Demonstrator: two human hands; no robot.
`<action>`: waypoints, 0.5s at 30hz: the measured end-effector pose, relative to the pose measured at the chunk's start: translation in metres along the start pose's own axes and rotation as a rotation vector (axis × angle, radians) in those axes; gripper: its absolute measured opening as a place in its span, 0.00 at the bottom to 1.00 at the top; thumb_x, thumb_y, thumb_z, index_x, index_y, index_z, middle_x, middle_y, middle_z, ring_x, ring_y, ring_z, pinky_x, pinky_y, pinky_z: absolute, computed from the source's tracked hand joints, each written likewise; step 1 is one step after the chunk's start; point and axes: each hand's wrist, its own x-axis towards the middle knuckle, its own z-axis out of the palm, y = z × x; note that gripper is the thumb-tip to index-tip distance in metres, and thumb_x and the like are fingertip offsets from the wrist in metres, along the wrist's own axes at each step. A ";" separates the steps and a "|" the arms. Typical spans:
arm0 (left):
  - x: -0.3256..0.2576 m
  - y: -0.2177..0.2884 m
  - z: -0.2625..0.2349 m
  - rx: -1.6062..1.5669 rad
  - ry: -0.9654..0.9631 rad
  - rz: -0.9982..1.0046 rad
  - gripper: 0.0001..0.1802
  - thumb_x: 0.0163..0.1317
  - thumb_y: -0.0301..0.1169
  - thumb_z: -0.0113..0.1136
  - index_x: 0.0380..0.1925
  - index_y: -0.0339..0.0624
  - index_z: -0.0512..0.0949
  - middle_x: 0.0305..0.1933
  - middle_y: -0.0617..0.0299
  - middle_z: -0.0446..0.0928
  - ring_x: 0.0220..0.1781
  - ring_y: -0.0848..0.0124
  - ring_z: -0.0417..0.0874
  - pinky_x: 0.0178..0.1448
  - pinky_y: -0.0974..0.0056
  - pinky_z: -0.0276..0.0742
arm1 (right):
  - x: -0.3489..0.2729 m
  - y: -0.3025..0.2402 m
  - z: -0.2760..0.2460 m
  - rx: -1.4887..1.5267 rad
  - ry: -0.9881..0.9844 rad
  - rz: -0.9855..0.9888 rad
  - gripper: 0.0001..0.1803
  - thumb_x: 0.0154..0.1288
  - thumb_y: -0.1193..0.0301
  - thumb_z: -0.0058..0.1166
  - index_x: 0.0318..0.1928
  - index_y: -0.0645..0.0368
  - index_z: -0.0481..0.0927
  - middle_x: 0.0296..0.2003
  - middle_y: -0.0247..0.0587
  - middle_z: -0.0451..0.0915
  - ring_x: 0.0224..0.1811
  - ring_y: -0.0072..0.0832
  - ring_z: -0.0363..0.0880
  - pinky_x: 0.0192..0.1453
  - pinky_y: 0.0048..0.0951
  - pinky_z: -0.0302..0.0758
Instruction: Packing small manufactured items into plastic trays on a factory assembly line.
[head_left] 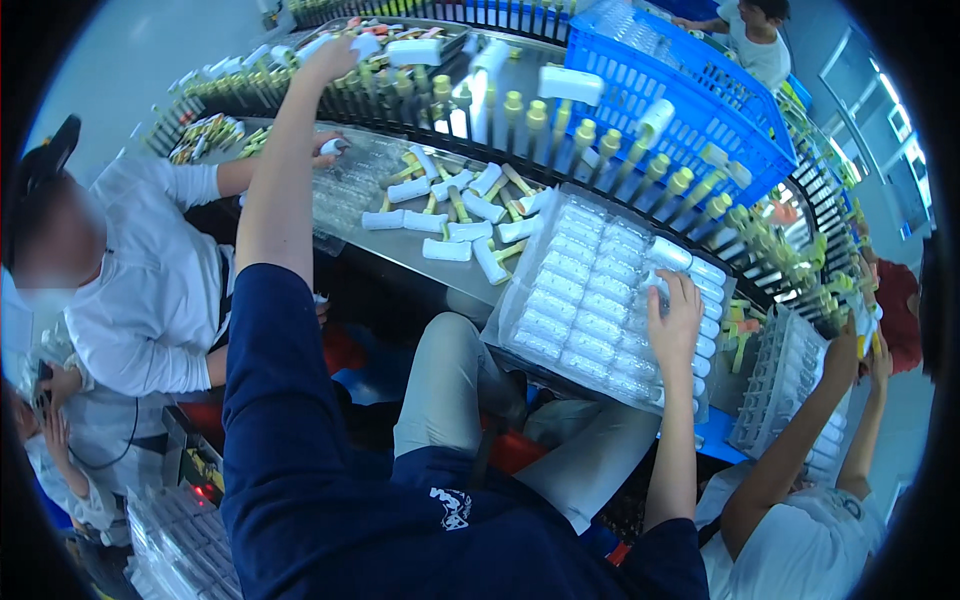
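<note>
My left arm stretches far forward to the rack-like conveyor, where my left hand is beside a white cylindrical piece. Its fingertips are too small and partly hidden to show a grip. My right hand lies over the clear plastic tray, its fingers stretched out and touching the cells in the right part. White rounded pieces fill the tray's right column; the other columns look whitish under clear plastic. The tray slants at the table edge, close above my right knee.
Loose white-headed pieces with yellow-green stems lie on the metal table. Dark conveyor slats hold upright stems. Behind them stands a blue crate. Co-workers sit on my left and right, near another tray.
</note>
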 end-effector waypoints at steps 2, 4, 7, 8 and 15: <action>0.011 0.036 0.036 -0.061 -0.060 -0.128 0.26 0.67 0.37 0.49 0.62 0.37 0.69 0.49 0.36 0.80 0.54 0.41 0.80 0.57 0.44 0.75 | -0.006 0.014 -0.005 -0.068 -0.032 0.019 0.14 0.64 0.69 0.57 0.50 0.53 0.79 0.47 0.42 0.78 0.55 0.42 0.73 0.61 0.42 0.65; 0.004 -0.025 0.024 -0.008 0.075 -0.112 0.30 0.65 0.36 0.49 0.67 0.41 0.64 0.56 0.36 0.77 0.57 0.40 0.78 0.59 0.42 0.73 | 0.003 0.002 0.002 -0.018 -0.012 0.000 0.13 0.64 0.69 0.57 0.50 0.54 0.80 0.48 0.42 0.78 0.55 0.42 0.73 0.61 0.42 0.65; -0.003 -0.023 0.040 0.111 0.095 -0.235 0.44 0.59 0.31 0.53 0.76 0.59 0.49 0.78 0.53 0.54 0.68 0.47 0.72 0.63 0.39 0.73 | 0.000 0.005 0.001 -0.016 0.015 0.026 0.14 0.62 0.68 0.58 0.49 0.54 0.80 0.47 0.41 0.78 0.54 0.41 0.73 0.62 0.43 0.65; -0.009 -0.018 0.044 0.149 0.151 -0.240 0.45 0.58 0.31 0.53 0.76 0.61 0.48 0.78 0.55 0.53 0.69 0.45 0.71 0.64 0.39 0.72 | -0.002 0.005 0.002 -0.022 0.024 0.032 0.14 0.62 0.68 0.58 0.49 0.54 0.80 0.47 0.41 0.78 0.54 0.41 0.73 0.62 0.43 0.65; -0.097 0.124 0.022 -0.109 0.876 -0.041 0.23 0.60 0.25 0.54 0.57 0.31 0.72 0.63 0.39 0.71 0.64 0.42 0.72 0.64 0.48 0.70 | 0.007 0.020 0.012 -0.154 0.017 0.083 0.17 0.53 0.61 0.64 0.43 0.54 0.82 0.45 0.39 0.78 0.53 0.40 0.73 0.63 0.44 0.62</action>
